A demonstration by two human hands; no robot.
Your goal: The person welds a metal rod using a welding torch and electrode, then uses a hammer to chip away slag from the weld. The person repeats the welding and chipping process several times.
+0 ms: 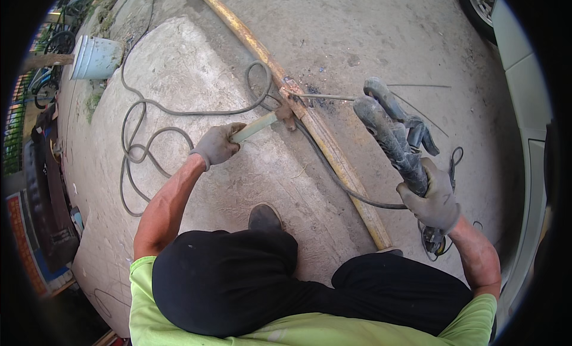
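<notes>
My gloved left hand (pixel 217 146) is closed round the pale green handle of a hammer (pixel 257 127). Its rusty head lies right beside a long, worn yellow metal pipe (pixel 333 152) on the ground; whether they touch I cannot tell. My gloved right hand (pixel 434 198) grips the black handle of a welding electrode holder (pixel 390 134). From the holder's jaws a thin welding rod (pixel 330 97) points left, its tip at the rough, reddish joint in the pipe. Dark crumbs of slag lie on the concrete by that joint.
A dark cable (pixel 173 112) loops over the concrete on the left and passes under the pipe. Loose thin rods (pixel 420 86) lie beyond the holder. A light blue bucket (pixel 98 57) stands far left, a pale vehicle (pixel 515 42) at the right. My boot (pixel 264 217) is left of the pipe.
</notes>
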